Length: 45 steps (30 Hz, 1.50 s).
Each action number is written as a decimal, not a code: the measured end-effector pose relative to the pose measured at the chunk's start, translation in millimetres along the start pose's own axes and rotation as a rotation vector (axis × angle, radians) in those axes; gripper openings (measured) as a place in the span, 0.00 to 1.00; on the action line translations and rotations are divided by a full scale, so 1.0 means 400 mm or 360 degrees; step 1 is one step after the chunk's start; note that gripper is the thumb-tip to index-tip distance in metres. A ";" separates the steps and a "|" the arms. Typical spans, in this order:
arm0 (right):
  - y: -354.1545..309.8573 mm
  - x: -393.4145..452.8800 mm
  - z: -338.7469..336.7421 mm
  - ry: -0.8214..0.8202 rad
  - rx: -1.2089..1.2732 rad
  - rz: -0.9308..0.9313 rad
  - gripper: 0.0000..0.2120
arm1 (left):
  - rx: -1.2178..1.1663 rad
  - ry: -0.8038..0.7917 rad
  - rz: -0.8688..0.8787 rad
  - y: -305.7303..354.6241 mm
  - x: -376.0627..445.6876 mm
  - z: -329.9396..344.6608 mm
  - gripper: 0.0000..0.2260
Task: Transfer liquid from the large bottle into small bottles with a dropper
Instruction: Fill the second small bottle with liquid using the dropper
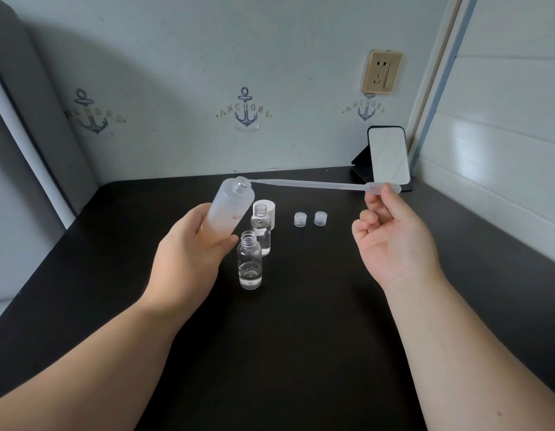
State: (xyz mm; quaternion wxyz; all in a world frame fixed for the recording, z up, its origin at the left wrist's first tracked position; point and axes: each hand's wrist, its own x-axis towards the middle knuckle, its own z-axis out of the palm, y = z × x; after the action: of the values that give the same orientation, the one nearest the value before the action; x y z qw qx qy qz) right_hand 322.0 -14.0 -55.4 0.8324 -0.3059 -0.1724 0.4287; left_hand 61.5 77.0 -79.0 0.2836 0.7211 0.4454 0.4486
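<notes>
My left hand (189,256) grips the tilted large bottle (229,209); my right hand (391,241) pinches the dropper (307,183) by its soft bulb, a light, bendy stem, tip at the mouth.

One view only, from a camera worn on the person's head, wide-angle, straight lines bowing toward the edges. It faces forward and down over a black table (301,353) set into a corner, the wall (238,57) with anchor prints ahead and a white panel (503,135) to the right. Both forearms enter from the bottom edge, close to the lens. The left hand (189,259) and right hand (394,244) sit mid-frame, the bottles near them.
</notes>
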 end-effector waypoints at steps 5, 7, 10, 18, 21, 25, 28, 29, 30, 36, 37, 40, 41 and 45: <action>-0.001 0.001 0.001 0.0047 -0.0032 -0.0018 0.07 | 0.0057 0.0000 0.0025 -0.004 0.002 0.001 0.17; -0.002 0.003 0.001 0.0084 -0.0044 -0.0031 0.05 | 0.0081 0.0013 0.0017 -0.008 0.005 0.001 0.15; -0.002 0.005 0.000 0.0122 -0.0072 -0.0059 0.05 | 0.0116 0.0027 0.0017 -0.014 0.008 0.001 0.15; -0.001 0.011 -0.007 0.0188 -0.0132 -0.0133 0.03 | 0.0272 0.0076 0.0110 -0.022 0.013 -0.002 0.17; 0.000 0.012 -0.008 0.0177 -0.0158 -0.0154 0.03 | 0.0309 0.0083 0.0116 -0.028 0.014 -0.001 0.18; 0.001 0.010 -0.007 0.0123 -0.0210 -0.0175 0.06 | 0.0370 0.0080 0.0151 -0.032 0.016 0.001 0.20; 0.004 0.005 -0.002 0.0051 -0.0271 -0.0196 0.05 | 0.0388 0.0076 0.0157 -0.035 0.015 0.004 0.21; 0.005 0.004 -0.001 0.0032 -0.0286 -0.0200 0.04 | 0.0390 0.0077 0.0155 -0.036 0.016 0.006 0.21; 0.006 0.003 0.001 0.0012 -0.0300 -0.0206 0.03 | 0.0394 0.0076 0.0156 -0.037 0.015 0.007 0.22; 0.010 -0.017 0.015 -0.0181 -0.0485 -0.0257 0.08 | 0.0415 0.0067 0.0210 -0.037 0.015 0.009 0.23; 0.013 -0.020 0.019 -0.0199 -0.0506 -0.0261 0.08 | 0.0419 0.0067 0.0219 -0.036 0.014 0.009 0.23; 0.022 -0.027 0.027 -0.0223 -0.0580 -0.0259 0.10 | 0.0419 0.0078 0.0247 -0.036 0.013 0.012 0.23; 0.024 -0.029 0.029 -0.0236 -0.0614 -0.0256 0.10 | 0.0417 0.0082 0.0254 -0.036 0.013 0.012 0.23; 0.036 -0.036 0.033 -0.0306 -0.0761 -0.0254 0.09 | 0.0442 0.0085 0.0298 -0.035 0.012 0.013 0.23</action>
State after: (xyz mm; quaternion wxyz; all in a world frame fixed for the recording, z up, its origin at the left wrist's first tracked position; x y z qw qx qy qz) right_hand 297.9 -14.6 -55.3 0.7476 -0.4370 -0.3706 0.3359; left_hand 61.8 87.5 -90.6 0.1263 0.7796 0.4413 0.4261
